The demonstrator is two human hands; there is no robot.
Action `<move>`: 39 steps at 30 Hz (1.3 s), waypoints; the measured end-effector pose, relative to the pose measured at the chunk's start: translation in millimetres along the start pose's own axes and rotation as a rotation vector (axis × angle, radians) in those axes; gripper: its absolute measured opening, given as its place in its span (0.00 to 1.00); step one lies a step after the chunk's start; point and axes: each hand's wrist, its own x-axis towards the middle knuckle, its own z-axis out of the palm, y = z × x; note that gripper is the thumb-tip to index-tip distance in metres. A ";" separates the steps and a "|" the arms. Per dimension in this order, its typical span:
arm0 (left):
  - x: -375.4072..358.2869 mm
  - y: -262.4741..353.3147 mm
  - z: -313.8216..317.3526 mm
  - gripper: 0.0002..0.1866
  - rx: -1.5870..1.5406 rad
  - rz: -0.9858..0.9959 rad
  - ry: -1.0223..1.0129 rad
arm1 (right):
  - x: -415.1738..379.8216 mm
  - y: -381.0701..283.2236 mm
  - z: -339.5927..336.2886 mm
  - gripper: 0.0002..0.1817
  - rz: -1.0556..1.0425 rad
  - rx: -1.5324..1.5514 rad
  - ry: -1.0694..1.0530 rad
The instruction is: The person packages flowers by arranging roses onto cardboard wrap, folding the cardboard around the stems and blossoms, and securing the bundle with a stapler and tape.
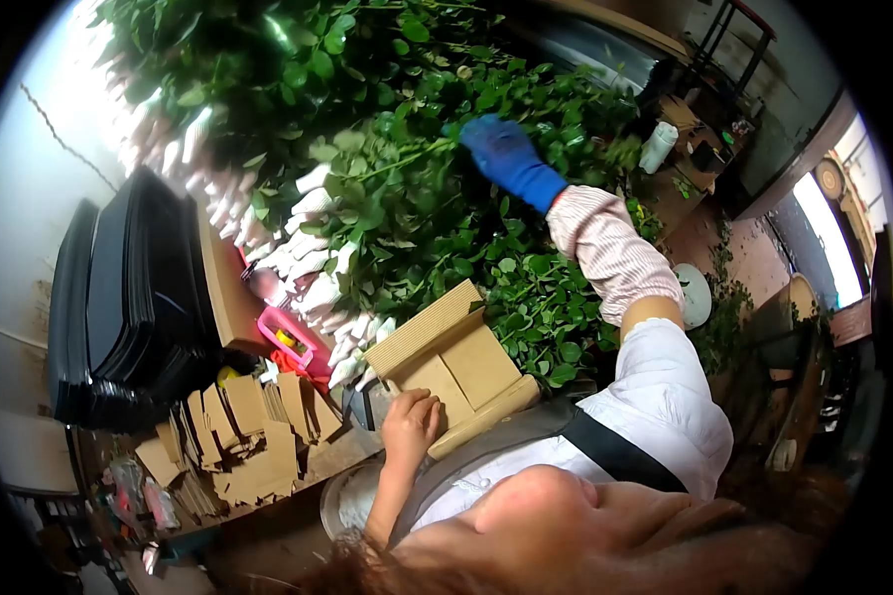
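Note:
My right hand (506, 159), in a blue glove, reaches into a large heap of leafy rose stems (367, 228). Its fingers are closed around a green stem (412, 156) that runs left toward the pale covered heads. White and pinkish sleeves (313, 258) cover the flower heads along the heap's left side. Near my body lies a folded piece of corrugated cardboard (476, 367), its ribbed flap raised. My bare left hand (410, 424) rests at its left edge with fingers bent over it; the fingertips' exact grip is hard to see.
Black sheets or trays (134, 297) stand stacked at the left. A pink plastic holder (296, 337) lies beside the heads, and cut cardboard pieces (248, 426) are piled on the bench's near left. A white roll (658, 147) stands at right, above a round white stool (693, 296).

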 end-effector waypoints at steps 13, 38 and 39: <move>1.5 2.9 -1.8 0.05 -0.011 -0.038 -0.009 | -137.3 -49.3 71.5 0.26 -0.219 0.110 -0.735; -7.2 -11.4 5.0 0.06 -0.010 0.043 -0.041 | -67.8 -18.8 -65.0 0.31 0.003 0.202 0.298; -6.8 -11.5 5.4 0.06 -0.016 0.035 -0.050 | -59.9 -30.8 -98.5 0.33 -0.051 0.172 0.358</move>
